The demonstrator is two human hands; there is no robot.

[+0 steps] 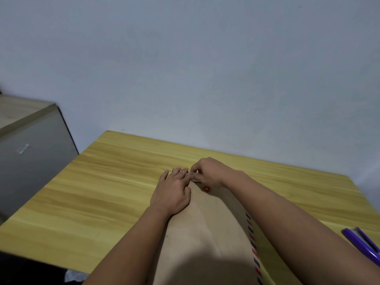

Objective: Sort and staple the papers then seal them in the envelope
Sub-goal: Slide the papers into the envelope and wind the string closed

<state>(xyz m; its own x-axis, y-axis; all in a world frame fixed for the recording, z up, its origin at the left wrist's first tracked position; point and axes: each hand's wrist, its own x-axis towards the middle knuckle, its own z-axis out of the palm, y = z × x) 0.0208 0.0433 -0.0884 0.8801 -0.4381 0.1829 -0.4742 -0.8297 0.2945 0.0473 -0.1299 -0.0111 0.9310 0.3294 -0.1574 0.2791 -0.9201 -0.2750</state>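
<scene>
A brown envelope (207, 233) with a red and blue striped edge lies lengthwise on the yellow wooden table (107, 182). My left hand (171, 192) rests flat on the envelope's far end, fingers straight. My right hand (207, 171) pinches a thin white string (192, 173) at that far end, close to my left fingertips. A small red button (206, 189) sits on the envelope just below my right hand. The papers are not visible. A purple stapler (362, 243) lies at the table's right edge.
A grey cabinet (30, 157) with a wooden top stands to the left of the table. A plain wall runs behind the table's far edge. Bare tabletop spreads to the left of the envelope.
</scene>
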